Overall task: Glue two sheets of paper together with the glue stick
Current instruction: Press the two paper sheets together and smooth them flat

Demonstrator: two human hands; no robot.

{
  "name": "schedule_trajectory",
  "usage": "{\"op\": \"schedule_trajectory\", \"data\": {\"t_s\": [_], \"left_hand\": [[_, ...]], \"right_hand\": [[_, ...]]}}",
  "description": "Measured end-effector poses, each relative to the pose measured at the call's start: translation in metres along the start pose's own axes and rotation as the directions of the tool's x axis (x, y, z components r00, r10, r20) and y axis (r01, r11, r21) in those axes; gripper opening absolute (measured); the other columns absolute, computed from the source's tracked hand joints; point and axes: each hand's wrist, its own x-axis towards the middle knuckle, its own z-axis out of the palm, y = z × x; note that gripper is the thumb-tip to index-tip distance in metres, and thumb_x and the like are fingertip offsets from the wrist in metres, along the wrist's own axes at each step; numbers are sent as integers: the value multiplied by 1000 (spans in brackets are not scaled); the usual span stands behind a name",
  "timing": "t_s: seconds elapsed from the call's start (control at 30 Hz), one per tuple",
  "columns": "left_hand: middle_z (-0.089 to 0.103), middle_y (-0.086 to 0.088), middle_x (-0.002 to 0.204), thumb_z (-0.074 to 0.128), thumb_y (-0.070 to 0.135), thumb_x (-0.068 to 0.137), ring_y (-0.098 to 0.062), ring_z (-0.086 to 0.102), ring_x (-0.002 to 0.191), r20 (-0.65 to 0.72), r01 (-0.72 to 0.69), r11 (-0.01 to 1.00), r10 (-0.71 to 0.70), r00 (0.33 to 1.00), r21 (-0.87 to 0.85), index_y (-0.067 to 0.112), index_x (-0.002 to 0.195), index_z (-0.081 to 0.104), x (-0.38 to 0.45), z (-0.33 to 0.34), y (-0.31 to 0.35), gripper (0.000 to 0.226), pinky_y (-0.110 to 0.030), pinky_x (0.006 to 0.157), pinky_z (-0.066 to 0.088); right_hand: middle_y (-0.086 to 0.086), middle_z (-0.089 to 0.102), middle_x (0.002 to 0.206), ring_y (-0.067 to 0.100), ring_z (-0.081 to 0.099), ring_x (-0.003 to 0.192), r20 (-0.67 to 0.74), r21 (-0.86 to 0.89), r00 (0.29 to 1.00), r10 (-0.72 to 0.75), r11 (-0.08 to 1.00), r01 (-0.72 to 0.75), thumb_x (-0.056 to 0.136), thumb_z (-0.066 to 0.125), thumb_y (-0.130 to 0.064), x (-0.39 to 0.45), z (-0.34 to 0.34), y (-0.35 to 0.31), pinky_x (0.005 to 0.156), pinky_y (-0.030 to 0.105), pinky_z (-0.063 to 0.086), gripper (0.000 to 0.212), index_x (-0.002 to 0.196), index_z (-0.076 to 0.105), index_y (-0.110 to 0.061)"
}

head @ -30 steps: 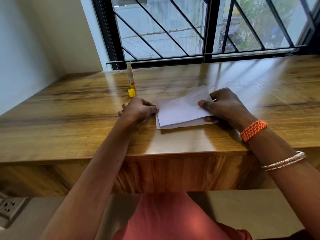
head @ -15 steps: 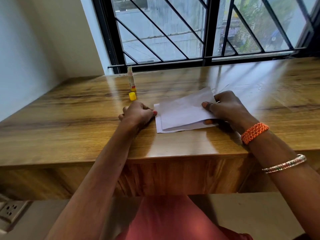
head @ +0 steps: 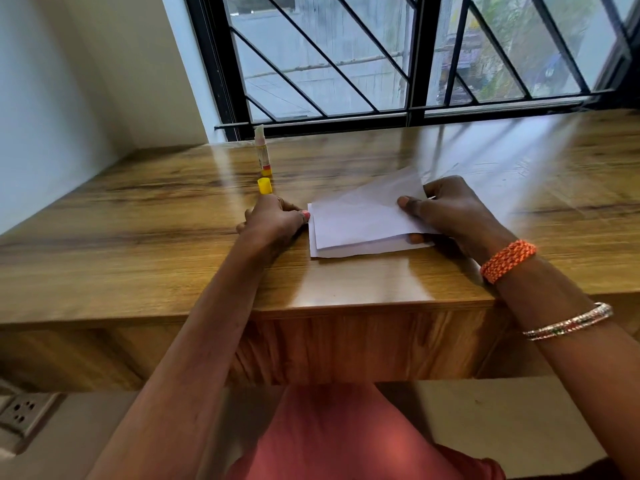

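Two white paper sheets lie stacked near the table's front. The top sheet (head: 360,216) is lifted at its right side, and the bottom sheet (head: 363,250) shows under it along the near edge. My right hand (head: 446,209) pinches the top sheet's right edge, thumb on top and a fingertip beneath. My left hand (head: 273,220) rests curled on the table, its fingertips touching the sheets' left edge. The uncapped glue stick (head: 261,152) stands upright behind my left hand, with its yellow cap (head: 264,186) on the table in front of it.
The wooden table (head: 138,237) runs to a barred window (head: 408,60) at the back and a white wall on the left. A power strip (head: 20,410) sits low at the left, below the table's front edge.
The hands and sheets keep nearly the same pose. The camera view has tilted slightly, so everything sits a little lower in the frame.
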Motion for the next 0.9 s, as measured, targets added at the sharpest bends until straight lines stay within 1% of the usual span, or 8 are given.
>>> {"op": "schedule_trajectory", "data": {"t_s": [0.23, 0.4, 0.5, 0.6, 0.67, 0.73, 0.8, 0.9], "left_hand": [[62, -15, 117, 65, 23, 81, -33, 53, 119, 34, 10, 1000, -9, 999, -24, 20, 74, 68, -2, -1, 1, 9, -47, 102, 42], [64, -16, 114, 65, 26, 81, -33, 54, 118, 22, 13, 1000, -13, 1000, 7, 22, 74, 67, -5, -2, 3, 8, -48, 102, 42], [64, -16, 114, 63, 24, 82, -33, 54, 118, 17, 8, 1000, -9, 1000, 8, 21, 71, 65, -6, -2, 4, 11, -48, 102, 42], [62, -16, 118, 61, 32, 84, -33, 53, 119, -23, 10, 999, -8, 1000, 53, 22, 77, 61, -8, -1, 7, 12, -48, 103, 42], [62, -15, 119, 60, 41, 84, -32, 52, 119, -24, -1, 997, 3, 1000, 82, 19, 88, 62, -10, -2, 8, 22, -48, 104, 40], [62, -14, 119, 62, 46, 81, -32, 50, 120, 1, -28, 993, 28, 1000, 116, 21, 83, 64, -12, -3, 8, 25, -49, 105, 38], [60, -13, 122, 67, 45, 77, -32, 46, 122, 22, -46, 988, 43, 999, 145, 21, 82, 65, -13, -4, 8, 24, -48, 106, 37], [58, -12, 125, 70, 40, 76, -32, 44, 123, 5, -38, 986, 38, 999, 163, 19, 98, 68, -12, -3, 8, 31, -48, 105, 37]], "right_hand": [[11, 68, 91, 22, 70, 70, -6, -2, 1000, -7, 1000, 7, 86, 69, -24, -3, 2, -1, 53, 29, 60, 19, 86, 67, -5], [9, 67, 90, 21, 68, 69, -20, -16, 999, -39, 999, 38, 85, 69, -25, -3, 3, 1, 46, 23, 55, 17, 80, 64, -11], [9, 66, 91, 20, 67, 69, -22, -16, 999, -41, 999, 41, 86, 68, -25, -3, 3, 1, 43, 20, 53, 15, 82, 64, -12], [9, 67, 93, 20, 68, 71, -34, -41, 997, -69, 997, 68, 85, 69, -26, -3, 3, 3, 47, 24, 57, 19, 91, 66, -9], [7, 67, 91, 17, 68, 67, -57, -71, 994, -96, 993, 92, 84, 70, -26, -5, 4, 3, 46, 24, 57, 17, 89, 65, -10], [6, 67, 90, 17, 68, 66, -74, -112, 990, -119, 988, 110, 84, 70, -27, -6, 4, 2, 48, 28, 59, 16, 83, 64, -13], [7, 67, 90, 19, 69, 69, -88, -131, 987, -134, 984, 122, 83, 71, -28, -6, 5, 2, 53, 33, 61, 17, 77, 63, -15], [11, 70, 92, 24, 69, 77, -95, -163, 983, -157, 977, 140, 83, 71, -28, -7, 5, 2, 64, 41, 61, 18, 82, 67, -11]]}}
